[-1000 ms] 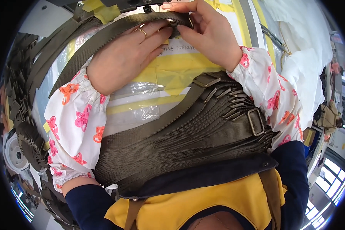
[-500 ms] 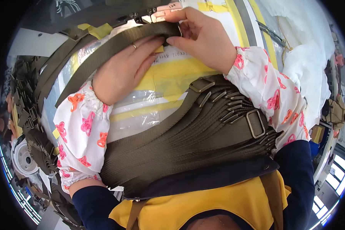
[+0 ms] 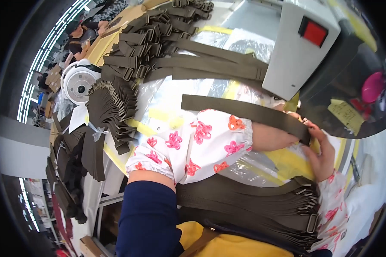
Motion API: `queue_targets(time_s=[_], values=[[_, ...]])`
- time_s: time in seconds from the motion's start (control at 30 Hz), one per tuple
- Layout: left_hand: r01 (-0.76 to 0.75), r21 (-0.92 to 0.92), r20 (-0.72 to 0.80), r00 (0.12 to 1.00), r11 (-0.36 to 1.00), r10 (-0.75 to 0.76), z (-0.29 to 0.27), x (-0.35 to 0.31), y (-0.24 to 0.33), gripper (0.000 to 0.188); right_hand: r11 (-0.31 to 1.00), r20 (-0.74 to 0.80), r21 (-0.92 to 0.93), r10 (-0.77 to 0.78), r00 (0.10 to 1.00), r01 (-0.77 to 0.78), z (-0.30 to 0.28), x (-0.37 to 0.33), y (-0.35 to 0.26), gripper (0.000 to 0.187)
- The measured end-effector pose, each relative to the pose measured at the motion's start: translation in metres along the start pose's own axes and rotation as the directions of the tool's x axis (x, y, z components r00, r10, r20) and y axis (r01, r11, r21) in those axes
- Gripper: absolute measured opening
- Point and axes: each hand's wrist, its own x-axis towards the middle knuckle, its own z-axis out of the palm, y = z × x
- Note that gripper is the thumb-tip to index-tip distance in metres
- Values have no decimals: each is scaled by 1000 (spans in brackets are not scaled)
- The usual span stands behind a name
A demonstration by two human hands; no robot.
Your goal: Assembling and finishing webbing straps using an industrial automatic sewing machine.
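Observation:
An olive-brown webbing strap (image 3: 244, 110) runs over my left wrist, and its right end bends down between my two hands. My left hand (image 3: 278, 136) is closed around the strap near that end; its fingers are partly hidden behind the band. At the tip, my right hand (image 3: 323, 152) pinches the strap between thumb and fingers. Nearer my body, a thick bundle of like straps (image 3: 240, 197) with metal buckles (image 3: 312, 222) at the right lies across my lap, over a yellow apron (image 3: 231, 242).
Just beyond my hands stands a grey machine housing (image 3: 283, 51) with a red switch (image 3: 315, 32). Buckled straps (image 3: 133, 49) heap along the table's far left, by a fanned strap bundle (image 3: 111, 111) and a white round device (image 3: 79, 83). Another person (image 3: 78, 38) sits far left.
The view has swung to the left, bringing in the heaped straps, the machine's switch and another person. Both hands stay at the strap's right end.

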Motion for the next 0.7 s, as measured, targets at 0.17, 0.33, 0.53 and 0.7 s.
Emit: queue_targets(time_s=[0.17, 0.33, 0.53, 0.7], values=[[135, -106, 337, 937, 985, -92, -22, 2, 3, 12, 986, 14, -156, -54, 998, 55, 0, 12, -22, 33], [-90, 111, 122, 990, 990, 76, -22, -4, 3, 10, 985, 48, -165, -49, 998, 57, 8, 17, -17, 29], [-264, 148, -5, 964, 953, 268, -38, -2, 12, 31, 986, -36, -112, -132, 991, 127, 17, 15, -8, 26], [-262, 245, 14, 964, 934, 266, -23, 7, 0, 31, 983, -63, -151, -118, 991, 108, 17, 10, -9, 23]])
